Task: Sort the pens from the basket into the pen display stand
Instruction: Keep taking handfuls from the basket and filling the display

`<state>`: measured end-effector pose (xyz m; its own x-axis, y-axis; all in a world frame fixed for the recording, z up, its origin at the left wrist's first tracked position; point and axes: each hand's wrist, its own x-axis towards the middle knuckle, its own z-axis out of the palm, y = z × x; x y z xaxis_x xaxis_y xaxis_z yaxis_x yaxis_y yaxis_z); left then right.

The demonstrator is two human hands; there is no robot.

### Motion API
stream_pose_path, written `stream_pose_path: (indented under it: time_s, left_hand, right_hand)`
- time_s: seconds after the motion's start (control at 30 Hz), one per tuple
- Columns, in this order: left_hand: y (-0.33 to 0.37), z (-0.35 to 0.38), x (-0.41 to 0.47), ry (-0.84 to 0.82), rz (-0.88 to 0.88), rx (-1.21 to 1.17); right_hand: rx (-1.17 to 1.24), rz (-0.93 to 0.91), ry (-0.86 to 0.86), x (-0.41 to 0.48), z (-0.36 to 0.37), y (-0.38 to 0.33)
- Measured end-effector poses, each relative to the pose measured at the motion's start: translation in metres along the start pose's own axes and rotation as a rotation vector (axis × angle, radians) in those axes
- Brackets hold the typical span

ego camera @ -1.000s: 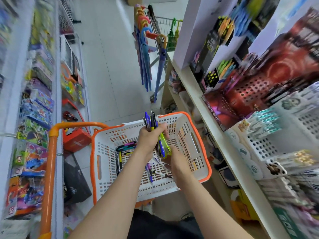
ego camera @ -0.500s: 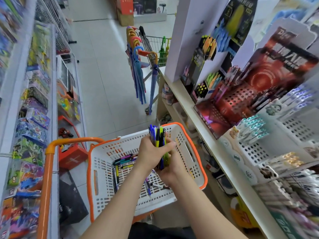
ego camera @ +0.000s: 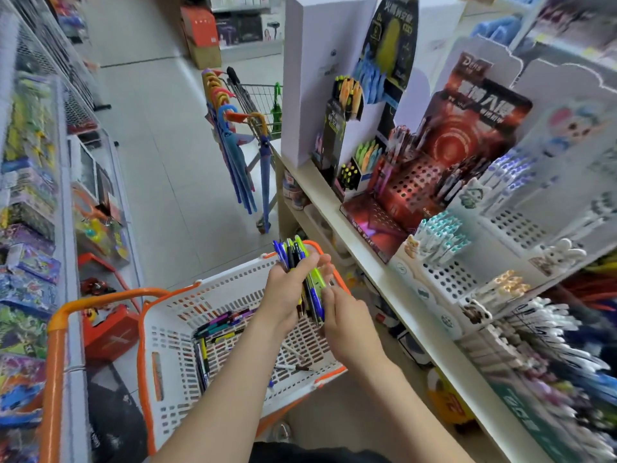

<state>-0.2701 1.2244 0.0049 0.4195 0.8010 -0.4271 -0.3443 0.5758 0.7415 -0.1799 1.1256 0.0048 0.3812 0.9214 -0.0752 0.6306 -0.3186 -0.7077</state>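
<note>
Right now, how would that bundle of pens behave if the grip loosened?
Probably stiff singly but loose together: the pens fan unevenly above the left hand. Smooth barrels would likely slip and roll. Dropped ones should land in the basket below.

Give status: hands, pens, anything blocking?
Left hand grips pen bundle over basket. Right hand at bundle's lower end, grip unclear. Loose pens lie in basket. Nothing seen between hands and display stands.
</note>
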Motion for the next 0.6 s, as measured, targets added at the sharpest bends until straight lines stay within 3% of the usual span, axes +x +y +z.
stream_pose_path:
  time_s: [0.13, 0.3, 0.6]
  left_hand:
    - [-0.02, 0.04, -0.007, -0.064, -0.09, -0.176]
    - [-0.052, 0.1, -0.025, -0.186, -0.25, -0.244]
    - [-0.125, 0.178, -0.042, -0.2, -0.382, -0.148]
  right_hand:
    - [-0.227, -0.019, 0.071, -0.011, -0.032, 0.033]
    - [-0.019, 0.017, 0.245, -0.039, -0.082, 0.058]
    - [-0.266, 0.128, 0.203, -0.091, -0.165, 0.127]
